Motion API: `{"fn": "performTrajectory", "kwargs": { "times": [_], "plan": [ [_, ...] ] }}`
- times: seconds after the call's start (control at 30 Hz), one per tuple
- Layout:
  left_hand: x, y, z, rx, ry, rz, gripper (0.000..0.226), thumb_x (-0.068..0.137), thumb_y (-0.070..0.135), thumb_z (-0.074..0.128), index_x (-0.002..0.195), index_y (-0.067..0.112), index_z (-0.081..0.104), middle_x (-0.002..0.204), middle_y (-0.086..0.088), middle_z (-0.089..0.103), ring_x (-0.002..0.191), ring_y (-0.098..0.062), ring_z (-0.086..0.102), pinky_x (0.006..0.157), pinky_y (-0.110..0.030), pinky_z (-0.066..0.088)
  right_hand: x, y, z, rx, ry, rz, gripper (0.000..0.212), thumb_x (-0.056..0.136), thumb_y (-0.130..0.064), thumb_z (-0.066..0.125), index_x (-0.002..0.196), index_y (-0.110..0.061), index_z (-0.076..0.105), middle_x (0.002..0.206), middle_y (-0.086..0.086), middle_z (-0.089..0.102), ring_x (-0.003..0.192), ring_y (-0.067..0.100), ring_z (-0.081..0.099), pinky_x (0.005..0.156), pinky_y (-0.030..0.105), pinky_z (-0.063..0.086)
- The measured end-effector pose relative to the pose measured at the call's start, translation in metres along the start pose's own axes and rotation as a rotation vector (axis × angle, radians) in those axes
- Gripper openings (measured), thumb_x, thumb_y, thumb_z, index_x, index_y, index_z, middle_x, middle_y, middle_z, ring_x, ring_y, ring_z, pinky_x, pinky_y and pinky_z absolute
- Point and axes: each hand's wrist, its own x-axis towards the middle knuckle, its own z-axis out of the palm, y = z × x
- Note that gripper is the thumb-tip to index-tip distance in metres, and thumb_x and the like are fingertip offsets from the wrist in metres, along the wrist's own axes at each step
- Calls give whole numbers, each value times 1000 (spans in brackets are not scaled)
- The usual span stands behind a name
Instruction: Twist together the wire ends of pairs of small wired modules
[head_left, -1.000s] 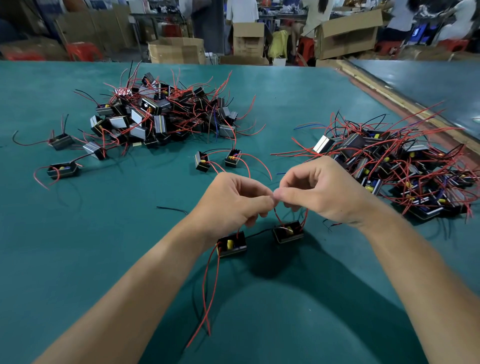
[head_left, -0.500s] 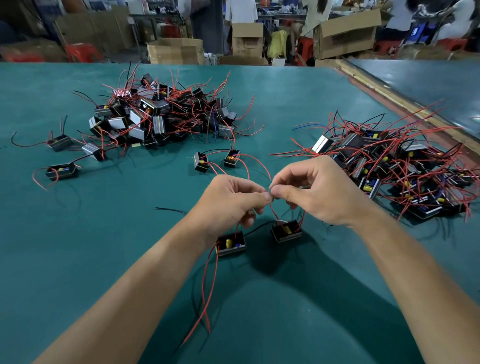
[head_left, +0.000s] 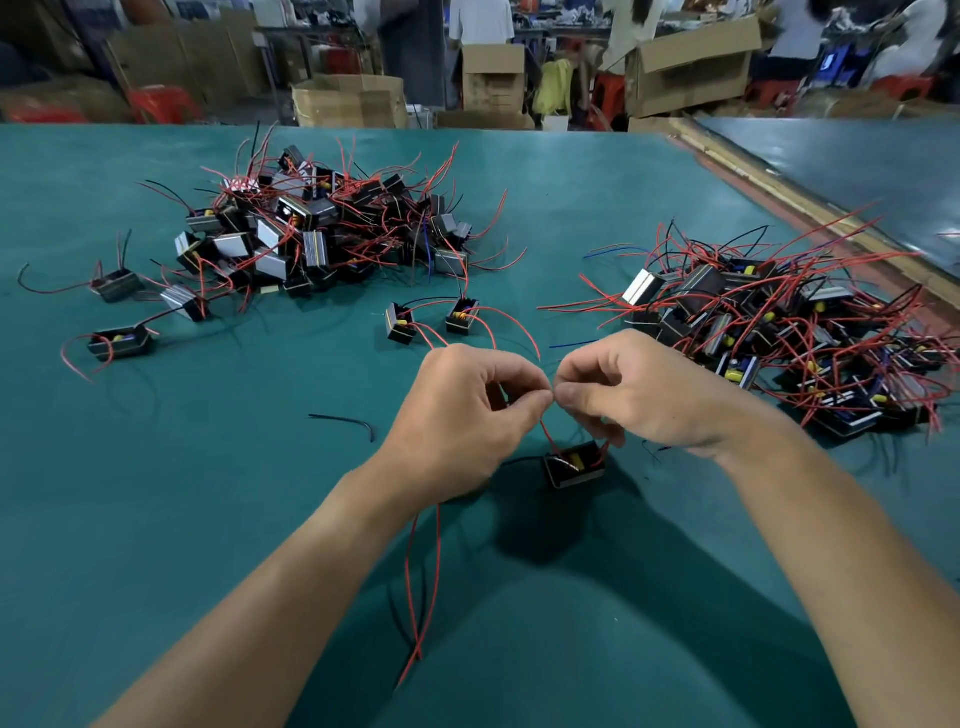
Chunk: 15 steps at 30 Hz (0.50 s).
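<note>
The left hand (head_left: 467, 410) and right hand (head_left: 654, 400) met fingertip to fingertip, thumbs and forefingers clamped on the thin red insulated wire ends (head_left: 544, 430). Just below them, a small black boxy plastic module (head_left: 574, 464) lay on the smooth teal table (head_left: 156, 519), midway between its side edges. A tangled heap of modules (head_left: 779, 322) sat by the right edge.

A green table (head_left: 156, 519) is carrying a back-left heap (head_left: 322, 228) and a right heap (head_left: 779, 332) of tangled, wired black modules. Two modules (head_left: 431, 319) are lying between the heaps; nearer, a single module (head_left: 574, 465) and a black wire scrap (head_left: 343, 422) are resting.
</note>
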Motion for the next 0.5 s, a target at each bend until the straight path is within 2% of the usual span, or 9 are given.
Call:
{"fn": "performTrajectory", "kwargs": {
  "times": [0.1, 0.2, 0.27, 0.4, 0.5],
  "plan": [
    [0, -1, -1, -22, 2, -24, 16, 87, 11, 69, 72, 17, 71, 49, 15, 53, 44, -4, 38, 47, -14, 31, -1, 0, 0, 57, 1, 2, 26, 96, -10, 61, 71, -12, 63, 56, -6, 59, 50, 10, 53, 46, 23, 43],
    [4, -1, -3, -102, 16, -157, 22, 88, 8, 66, 69, 18, 67, 48, 15, 54, 43, -5, 43, 47, -18, 36, 0, 0, 1, 98, 64, -75, 14, 89, -3, 68, 79, -13, 68, 64, -2, 65, 56, 12, 57, 50, 26, 49],
    [6, 0, -4, -203, 3, -261, 22, 91, 6, 63, 71, 14, 66, 50, 9, 56, 41, -10, 45, 45, -20, 38, 1, 0, 2, 76, 107, -157, 18, 85, 2, 72, 84, -16, 71, 70, 0, 68, 60, 16, 59, 54, 26, 53],
    [6, 3, -7, -363, -98, -394, 19, 93, 5, 60, 74, 8, 64, 53, 0, 57, 40, -11, 44, 42, -18, 40, 1, 0, 2, -66, 185, -247, 22, 80, -3, 78, 80, -25, 75, 74, -3, 74, 68, 24, 67, 60, 27, 52],
    [6, 3, -8, -396, -123, -408, 18, 93, 4, 60, 75, 5, 64, 53, -1, 56, 41, -10, 44, 41, -17, 39, 0, 1, 2, -69, 193, -252, 21, 81, -5, 78, 77, -26, 76, 72, -5, 74, 66, 16, 67, 60, 19, 51]
  ]
}}
